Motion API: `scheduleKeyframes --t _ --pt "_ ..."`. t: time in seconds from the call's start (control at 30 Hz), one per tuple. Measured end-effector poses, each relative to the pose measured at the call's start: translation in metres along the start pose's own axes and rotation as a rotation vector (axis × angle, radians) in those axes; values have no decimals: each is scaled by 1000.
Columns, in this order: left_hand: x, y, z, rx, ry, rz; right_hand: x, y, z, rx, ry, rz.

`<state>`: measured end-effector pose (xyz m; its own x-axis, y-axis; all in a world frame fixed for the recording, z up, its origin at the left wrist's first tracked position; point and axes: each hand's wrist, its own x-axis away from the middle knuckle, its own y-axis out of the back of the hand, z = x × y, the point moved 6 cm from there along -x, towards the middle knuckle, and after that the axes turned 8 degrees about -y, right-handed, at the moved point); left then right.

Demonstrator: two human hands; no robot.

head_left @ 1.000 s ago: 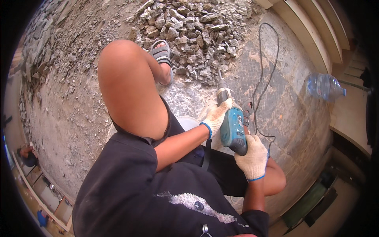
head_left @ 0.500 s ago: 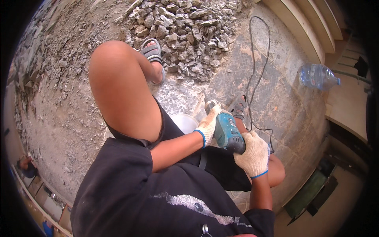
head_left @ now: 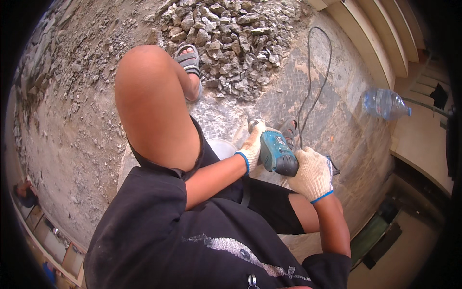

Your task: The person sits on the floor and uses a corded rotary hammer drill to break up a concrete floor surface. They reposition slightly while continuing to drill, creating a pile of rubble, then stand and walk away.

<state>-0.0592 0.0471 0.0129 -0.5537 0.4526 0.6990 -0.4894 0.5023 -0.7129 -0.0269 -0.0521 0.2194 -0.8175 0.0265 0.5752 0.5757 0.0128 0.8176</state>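
A teal and black corded power drill (head_left: 275,151) lies across between my two hands, its front end pointing away from me and slightly left. My left hand (head_left: 252,146), in a cream knitted glove with a blue cuff, is wrapped round the front of the drill behind its metal nose. My right hand (head_left: 312,175), gloved the same way, grips the rear handle, which its fingers mostly hide. Whether a bit sits in the nose is hard to make out. The black cord (head_left: 309,86) loops over the stone floor past my right sandal.
A heap of broken grey stones (head_left: 236,43) lies ahead, beyond my left sandal (head_left: 188,61). Part of a white round container (head_left: 221,148) shows beside my left thigh. To the right are a large clear water bottle (head_left: 386,103) and beige steps (head_left: 361,38). Rubble (head_left: 72,96) covers the left.
The drill has swung slightly, its rear handle shifting a little up with my right hand. My right forearm has moved right, and my right leg has shifted under it. Both hands keep their hold.
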Motion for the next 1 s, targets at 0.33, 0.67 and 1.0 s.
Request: scheduleKeyframes --t 0.33,0.67,1.0 --pt "-11 5 -7 -16 -14 -16 -14 4 8 39 15 45" --pt "-27 24 -5 -11 -31 -65 -15 -24 3 -43 -36 22" --pt "-37 56 19 -374 -97 -292 21 -63 -18 -235 -95 -108"
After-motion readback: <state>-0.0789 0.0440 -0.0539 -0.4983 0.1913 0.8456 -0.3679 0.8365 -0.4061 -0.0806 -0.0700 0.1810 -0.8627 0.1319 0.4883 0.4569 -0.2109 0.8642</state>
